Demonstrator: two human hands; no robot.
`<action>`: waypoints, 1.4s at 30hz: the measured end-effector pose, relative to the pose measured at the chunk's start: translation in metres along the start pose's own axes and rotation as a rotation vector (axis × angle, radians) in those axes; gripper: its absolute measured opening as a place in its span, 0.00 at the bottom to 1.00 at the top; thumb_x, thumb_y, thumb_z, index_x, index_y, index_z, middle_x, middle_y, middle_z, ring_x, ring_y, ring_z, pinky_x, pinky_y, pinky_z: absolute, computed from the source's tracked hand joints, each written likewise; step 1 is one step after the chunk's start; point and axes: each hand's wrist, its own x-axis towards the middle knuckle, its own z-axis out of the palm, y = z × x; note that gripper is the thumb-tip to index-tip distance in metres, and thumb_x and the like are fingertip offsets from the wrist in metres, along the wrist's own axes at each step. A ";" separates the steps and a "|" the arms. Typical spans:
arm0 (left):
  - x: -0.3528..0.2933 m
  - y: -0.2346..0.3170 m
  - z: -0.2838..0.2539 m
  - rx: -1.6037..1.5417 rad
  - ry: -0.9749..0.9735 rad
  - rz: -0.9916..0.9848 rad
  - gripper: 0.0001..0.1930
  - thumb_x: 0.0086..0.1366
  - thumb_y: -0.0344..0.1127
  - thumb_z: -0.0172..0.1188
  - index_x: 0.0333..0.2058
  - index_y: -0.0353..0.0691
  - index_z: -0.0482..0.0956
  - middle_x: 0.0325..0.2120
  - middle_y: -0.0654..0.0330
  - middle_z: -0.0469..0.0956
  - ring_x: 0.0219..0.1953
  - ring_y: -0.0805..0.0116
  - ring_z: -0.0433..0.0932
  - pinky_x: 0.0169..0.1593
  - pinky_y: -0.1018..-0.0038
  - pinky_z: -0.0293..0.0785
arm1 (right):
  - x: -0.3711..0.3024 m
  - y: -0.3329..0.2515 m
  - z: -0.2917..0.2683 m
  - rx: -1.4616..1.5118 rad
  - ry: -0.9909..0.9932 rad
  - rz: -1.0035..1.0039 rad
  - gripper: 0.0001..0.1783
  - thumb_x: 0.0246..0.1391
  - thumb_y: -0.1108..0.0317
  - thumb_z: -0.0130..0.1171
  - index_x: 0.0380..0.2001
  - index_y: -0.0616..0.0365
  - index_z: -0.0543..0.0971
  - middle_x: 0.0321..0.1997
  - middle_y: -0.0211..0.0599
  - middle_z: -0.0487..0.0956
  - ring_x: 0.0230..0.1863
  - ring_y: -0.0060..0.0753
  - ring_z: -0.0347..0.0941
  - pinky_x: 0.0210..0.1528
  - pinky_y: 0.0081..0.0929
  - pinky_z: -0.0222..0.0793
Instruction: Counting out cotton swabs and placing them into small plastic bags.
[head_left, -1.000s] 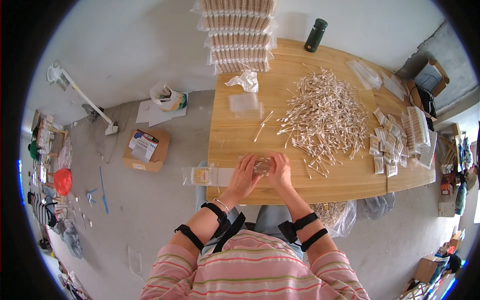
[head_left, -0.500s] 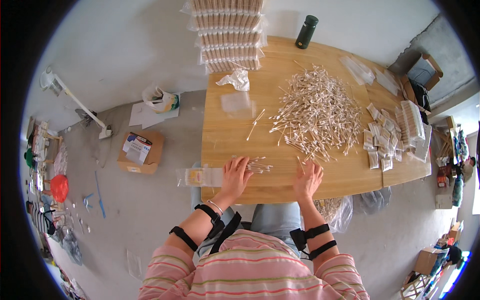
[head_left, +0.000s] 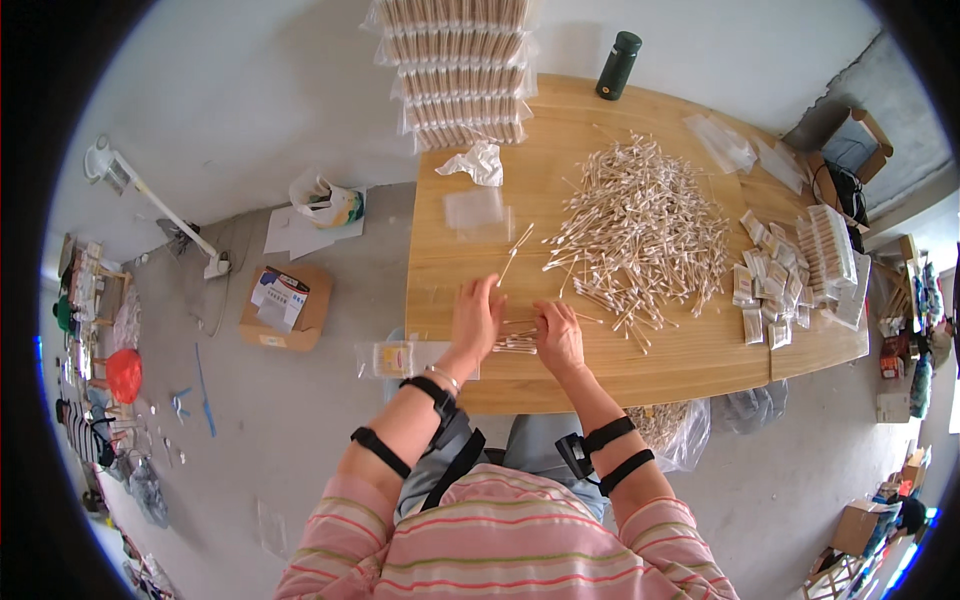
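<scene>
Clear packet with yellow label [head_left: 400,358] at table's near-left edge. Small filled sachets [head_left: 768,295] clustered at table right. Brown carton with white-blue label [head_left: 284,305] on floor, left. Wrapped tan stacks [head_left: 458,70] at far edge.

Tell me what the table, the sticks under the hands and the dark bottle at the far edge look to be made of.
Table: pale wood, smooth and matt, with grain lines along its length.
Small bunch of sticks between the left hand and right hand: thin pale stems with white tips, probably cotton swabs; wood or paper stems, cannot tell.
Dark green bottle: smooth, slightly glossy, metal or plastic.
</scene>
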 end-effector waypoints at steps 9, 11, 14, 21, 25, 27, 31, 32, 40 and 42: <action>0.028 -0.018 0.003 0.100 -0.150 0.060 0.02 0.57 0.26 0.58 0.30 0.39 0.77 0.29 0.54 0.75 0.37 0.51 0.73 0.42 0.61 0.69 | -0.002 0.013 -0.021 -0.253 0.121 0.120 0.10 0.47 0.77 0.57 0.36 0.57 0.78 0.42 0.39 0.70 0.47 0.49 0.64 0.53 0.43 0.61; 0.020 -0.014 -0.001 0.061 -0.228 0.096 0.02 0.58 0.26 0.57 0.30 0.39 0.77 0.28 0.55 0.76 0.36 0.51 0.73 0.43 0.61 0.69 | -0.004 0.019 -0.019 -0.214 0.128 0.095 0.10 0.47 0.77 0.57 0.36 0.57 0.78 0.42 0.40 0.70 0.46 0.49 0.64 0.52 0.43 0.61; -0.004 -0.013 -0.007 0.024 -0.336 0.134 0.03 0.59 0.25 0.56 0.30 0.38 0.77 0.29 0.55 0.75 0.36 0.52 0.73 0.44 0.62 0.69 | -0.002 0.019 -0.018 -0.150 0.136 0.104 0.10 0.48 0.77 0.56 0.36 0.57 0.78 0.42 0.40 0.71 0.47 0.49 0.64 0.52 0.44 0.61; -0.051 0.005 -0.017 -0.055 -0.083 0.079 0.16 0.62 0.23 0.51 0.49 0.33 0.72 0.47 0.45 0.72 0.50 0.45 0.70 0.53 0.60 0.68 | -0.009 0.003 -0.010 -0.159 0.154 -0.005 0.13 0.52 0.77 0.52 0.43 0.58 0.74 0.48 0.45 0.72 0.49 0.52 0.64 0.55 0.45 0.61; -0.066 0.009 -0.010 -0.202 -0.067 0.020 0.21 0.64 0.23 0.49 0.56 0.31 0.64 0.56 0.40 0.65 0.58 0.41 0.65 0.61 0.59 0.63 | -0.026 -0.018 0.011 0.057 0.105 -0.067 0.16 0.55 0.76 0.49 0.49 0.60 0.71 0.55 0.48 0.70 0.56 0.56 0.63 0.60 0.46 0.58; -0.067 0.007 -0.007 -0.267 -0.066 -0.061 0.20 0.68 0.28 0.45 0.58 0.30 0.64 0.59 0.40 0.63 0.62 0.43 0.62 0.64 0.61 0.59 | -0.029 -0.031 0.020 0.355 0.039 0.012 0.19 0.60 0.73 0.45 0.55 0.62 0.67 0.63 0.53 0.65 0.65 0.58 0.57 0.66 0.46 0.53; -0.069 0.004 -0.009 -0.389 -0.044 -0.153 0.23 0.73 0.39 0.41 0.61 0.33 0.62 0.61 0.46 0.64 0.63 0.53 0.63 0.64 0.66 0.58 | -0.029 -0.037 0.023 0.479 0.109 0.119 0.22 0.65 0.68 0.41 0.59 0.66 0.62 0.68 0.58 0.57 0.71 0.57 0.49 0.69 0.40 0.48; -0.068 0.003 -0.009 -0.504 -0.060 -0.240 0.25 0.73 0.43 0.39 0.62 0.33 0.61 0.61 0.47 0.64 0.63 0.56 0.63 0.64 0.67 0.57 | -0.027 -0.038 0.026 0.480 0.106 0.118 0.22 0.65 0.68 0.41 0.59 0.66 0.62 0.68 0.58 0.57 0.71 0.57 0.49 0.69 0.40 0.48; -0.080 -0.012 -0.006 -0.768 -0.005 -0.319 0.31 0.74 0.51 0.38 0.63 0.30 0.57 0.64 0.50 0.60 0.66 0.63 0.57 0.67 0.70 0.50 | -0.039 -0.039 0.023 -0.058 -0.058 -0.090 0.34 0.56 0.69 0.49 0.64 0.67 0.55 0.71 0.56 0.52 0.73 0.54 0.41 0.72 0.49 0.38; -0.081 -0.012 -0.007 -0.888 0.064 -0.357 0.32 0.73 0.52 0.37 0.64 0.29 0.56 0.65 0.49 0.57 0.67 0.61 0.54 0.69 0.67 0.47 | -0.040 -0.043 0.014 -0.348 -0.324 -0.161 0.39 0.56 0.61 0.51 0.66 0.67 0.52 0.72 0.55 0.49 0.74 0.54 0.39 0.73 0.48 0.35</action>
